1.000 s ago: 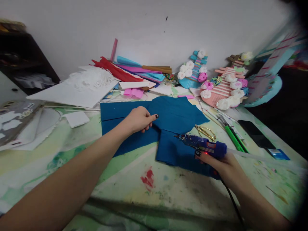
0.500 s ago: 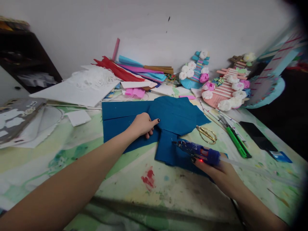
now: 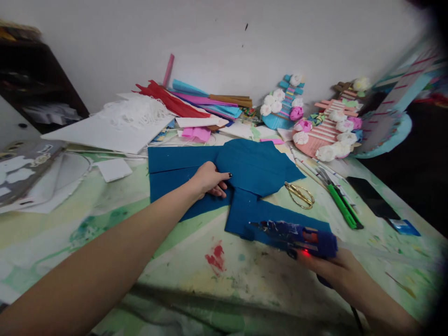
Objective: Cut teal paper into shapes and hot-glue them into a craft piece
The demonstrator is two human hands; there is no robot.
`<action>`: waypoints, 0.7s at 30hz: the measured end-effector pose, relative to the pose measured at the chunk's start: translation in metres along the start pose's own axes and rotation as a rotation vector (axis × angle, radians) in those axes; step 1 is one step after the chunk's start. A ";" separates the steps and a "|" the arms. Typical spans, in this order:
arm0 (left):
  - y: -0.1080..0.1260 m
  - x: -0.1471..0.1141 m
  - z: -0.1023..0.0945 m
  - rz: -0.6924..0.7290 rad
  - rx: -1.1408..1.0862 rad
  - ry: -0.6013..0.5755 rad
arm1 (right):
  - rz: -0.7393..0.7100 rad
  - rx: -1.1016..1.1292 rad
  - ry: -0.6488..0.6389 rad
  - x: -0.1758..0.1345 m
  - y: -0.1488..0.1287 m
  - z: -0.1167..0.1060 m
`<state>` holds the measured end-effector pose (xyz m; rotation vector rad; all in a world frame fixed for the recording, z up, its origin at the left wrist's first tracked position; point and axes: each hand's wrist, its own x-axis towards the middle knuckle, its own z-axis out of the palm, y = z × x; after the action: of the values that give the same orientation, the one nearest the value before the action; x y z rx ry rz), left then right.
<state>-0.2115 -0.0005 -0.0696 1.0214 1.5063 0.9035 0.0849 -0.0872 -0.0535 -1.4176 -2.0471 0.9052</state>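
Dark blue paper [image 3: 175,158], perhaps crepe, lies on the table in a wide sheet. On it rests a rounded blue piece [image 3: 255,163] with a straight strip [image 3: 241,212] reaching toward me. My left hand [image 3: 210,179] is closed at the rounded piece's left edge, thumb on top and fingers curled below. My right hand [image 3: 332,266] is closed around a blue hot glue gun [image 3: 301,237] with a lit red light. The gun's nozzle points left, over the strip's near end; whether it touches cannot be told. Gold-handled scissors [image 3: 300,195] lie right of the rounded piece.
Right of the scissors lie a green utility knife [image 3: 343,205] and a black phone [image 3: 373,197]. Flower-trimmed guitar shapes [image 3: 336,130] stand behind. Rolled coloured paper [image 3: 206,100] and a white board [image 3: 115,133] sit at back left. A grey laptop [image 3: 24,170] is far left.
The glue gun in my right hand has moved down and to the right, toward me. My left hand has stayed at the rounded piece, its fingers slightly shifted.
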 end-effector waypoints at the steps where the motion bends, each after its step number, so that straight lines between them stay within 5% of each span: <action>1: 0.000 0.000 0.000 -0.006 -0.001 0.004 | 0.003 0.042 -0.040 0.005 -0.006 0.000; 11: 0.003 -0.002 0.001 -0.017 0.010 -0.003 | -0.069 0.060 -0.092 0.053 -0.020 0.006; 19: 0.001 0.000 0.000 -0.008 0.030 -0.003 | 0.030 0.219 -0.278 0.040 -0.029 0.008; 21: 0.001 0.000 0.000 -0.006 0.034 -0.006 | 0.104 0.259 -0.233 0.037 -0.032 0.007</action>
<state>-0.2113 -0.0002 -0.0685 1.0429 1.5235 0.8724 0.0478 -0.0622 -0.0338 -1.3380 -1.9420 1.3829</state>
